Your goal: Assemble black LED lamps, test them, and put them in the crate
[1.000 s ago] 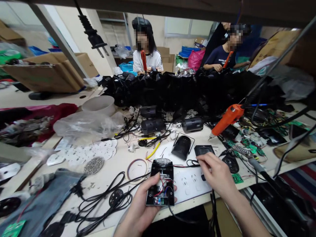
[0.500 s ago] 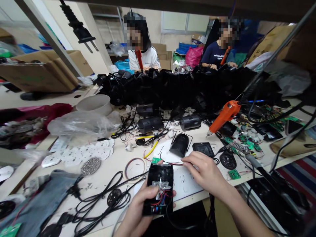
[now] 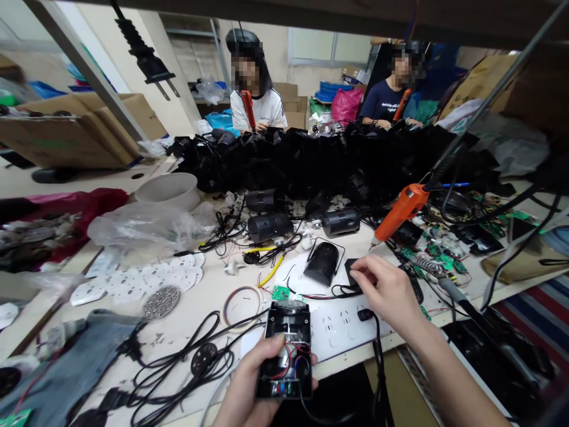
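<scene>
Soft, bright light covered the bench [image 3: 195,301]. The beam [image 3: 284,13] across the top was dim, and the black heap [image 3: 311,157] mid-frame lost most detail. Faint glare touched the plastic bag [image 3: 144,230] at left. Wide-angle stretching skewed the edges; the lower-left corner looked soft.

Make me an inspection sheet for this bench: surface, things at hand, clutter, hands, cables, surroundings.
Surface: pale workbench, small bits scattered left of centre.
Things at hand: open black housing, insides exposed; flat black part, partly hidden.
Clutter: green circuit board, pile of small metal pieces, clear plastic bag, large black heap at the back.
Hands: left hand grips the housing; right hand at the flat part, contact unclear.
Cables: coiled black cable on the bench; black plug hanging at upper left.
Surroundings: person in white, person in navy, beyond the heap; orange power screwdriver at right.
</scene>
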{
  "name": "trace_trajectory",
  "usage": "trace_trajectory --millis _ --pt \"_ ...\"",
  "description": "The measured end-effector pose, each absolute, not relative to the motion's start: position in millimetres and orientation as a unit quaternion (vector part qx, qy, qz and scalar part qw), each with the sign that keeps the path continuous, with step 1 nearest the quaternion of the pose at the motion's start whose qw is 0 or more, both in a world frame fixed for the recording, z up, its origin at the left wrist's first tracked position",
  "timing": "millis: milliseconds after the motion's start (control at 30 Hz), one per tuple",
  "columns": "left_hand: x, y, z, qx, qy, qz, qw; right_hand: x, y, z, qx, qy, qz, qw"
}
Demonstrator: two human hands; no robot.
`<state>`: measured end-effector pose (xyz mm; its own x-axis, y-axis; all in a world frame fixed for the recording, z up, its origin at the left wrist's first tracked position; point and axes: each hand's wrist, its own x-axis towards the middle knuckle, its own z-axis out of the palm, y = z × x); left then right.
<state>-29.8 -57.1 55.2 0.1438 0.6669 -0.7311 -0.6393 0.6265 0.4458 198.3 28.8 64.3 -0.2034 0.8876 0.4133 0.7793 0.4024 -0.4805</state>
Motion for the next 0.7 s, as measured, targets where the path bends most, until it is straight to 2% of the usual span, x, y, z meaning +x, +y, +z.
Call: trace_trajectory --millis 300,533,700 --pt "-26.1 -79.4 41.8 0.043 0.408 0.404 0.817 146.4 59.2 94.7 -0.487 -0.815 0.107 0.294" --pt "-25.0 -82.3 46.1 0.05 0.337 0.379 0.86 114.1 72.2 94.3 -0.419 -0.886 0.147 0.133" --pt "-22.1 -85.5 46.4 0.067 0.328 0.377 0.863 92.4 77.7 62.5 -0.33 -0.902 0.278 0.022"
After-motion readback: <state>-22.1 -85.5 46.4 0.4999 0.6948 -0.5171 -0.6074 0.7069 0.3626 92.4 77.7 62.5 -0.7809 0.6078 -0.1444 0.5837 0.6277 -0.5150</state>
